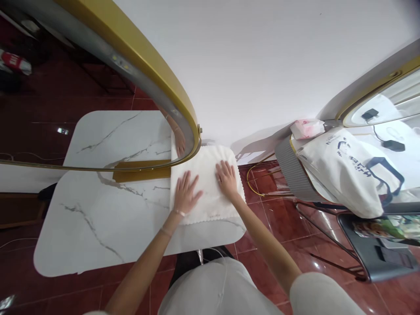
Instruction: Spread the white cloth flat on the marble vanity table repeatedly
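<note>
A white cloth (205,197) with a scalloped edge lies flat on the right end of the marble-patterned table (108,218). On the left part of the cloth rests my left hand (185,193), its fingers spread and a thin band round the wrist. My right hand (227,178) lies palm down on the cloth's right part, fingers extended. Both hands press on the fabric without gripping it.
A large gold-framed mirror (167,78) stands at the table's back left on a gold base (141,171). To the right, a second table holds a white bag (344,166) and a tissue pack (307,128). A dark chair (357,251) stands below it.
</note>
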`<state>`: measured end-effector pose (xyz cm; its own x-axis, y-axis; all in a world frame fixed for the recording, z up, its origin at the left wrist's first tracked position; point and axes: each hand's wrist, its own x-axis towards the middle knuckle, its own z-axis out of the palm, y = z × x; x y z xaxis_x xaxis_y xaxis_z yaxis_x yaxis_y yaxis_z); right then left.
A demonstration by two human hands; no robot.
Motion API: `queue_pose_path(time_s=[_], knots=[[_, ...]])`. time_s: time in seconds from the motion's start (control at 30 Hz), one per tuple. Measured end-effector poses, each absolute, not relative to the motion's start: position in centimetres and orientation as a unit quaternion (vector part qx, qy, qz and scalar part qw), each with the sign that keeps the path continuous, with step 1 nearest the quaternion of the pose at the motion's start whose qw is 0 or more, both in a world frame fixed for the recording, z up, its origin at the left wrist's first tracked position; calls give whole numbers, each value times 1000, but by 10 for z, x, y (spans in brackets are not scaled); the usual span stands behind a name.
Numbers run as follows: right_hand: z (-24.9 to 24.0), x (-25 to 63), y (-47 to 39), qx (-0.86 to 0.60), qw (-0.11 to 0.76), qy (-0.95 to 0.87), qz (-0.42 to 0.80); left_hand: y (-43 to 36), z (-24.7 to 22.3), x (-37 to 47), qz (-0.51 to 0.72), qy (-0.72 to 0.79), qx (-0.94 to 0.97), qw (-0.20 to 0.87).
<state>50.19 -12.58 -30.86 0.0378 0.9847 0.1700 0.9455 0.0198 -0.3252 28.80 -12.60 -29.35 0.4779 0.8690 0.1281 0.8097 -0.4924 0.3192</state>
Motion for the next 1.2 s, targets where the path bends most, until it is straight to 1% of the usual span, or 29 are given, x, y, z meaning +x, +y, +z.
queue_pose_path(time_s=[0.1,0.17,0.23,0.33,0.5,0.57,0.67,0.73,0.8,1.03,1.1,1.2], knots=[[-310,491,-209,-674,211,-706,52,-203,-293,263,111,522,841,91],[-308,481,-257,-666,184,-719,72,-238,-295,255,104,546,828,78],[-305,475,-283,-670,147,-724,80,-252,-297,253,102,554,823,71],[-305,480,-273,-673,121,-727,71,-236,-298,258,106,546,828,75],[-310,509,-178,-652,111,-748,64,-162,-297,276,128,545,824,85],[-309,516,-144,-664,108,-737,64,-136,-297,284,135,550,820,84],[-307,516,-124,-692,106,-711,61,-116,-299,291,137,548,821,83],[-307,512,-134,-702,104,-702,57,-121,-300,291,138,545,823,76],[-307,506,-161,-701,106,-704,48,-142,-300,286,137,543,826,67],[-305,483,-280,-663,120,-738,32,-263,-301,256,119,544,829,55],[-306,478,-294,-663,120,-739,29,-274,-300,251,131,550,822,60],[-308,476,-295,-663,130,-737,23,-250,-297,254,174,550,814,69]])
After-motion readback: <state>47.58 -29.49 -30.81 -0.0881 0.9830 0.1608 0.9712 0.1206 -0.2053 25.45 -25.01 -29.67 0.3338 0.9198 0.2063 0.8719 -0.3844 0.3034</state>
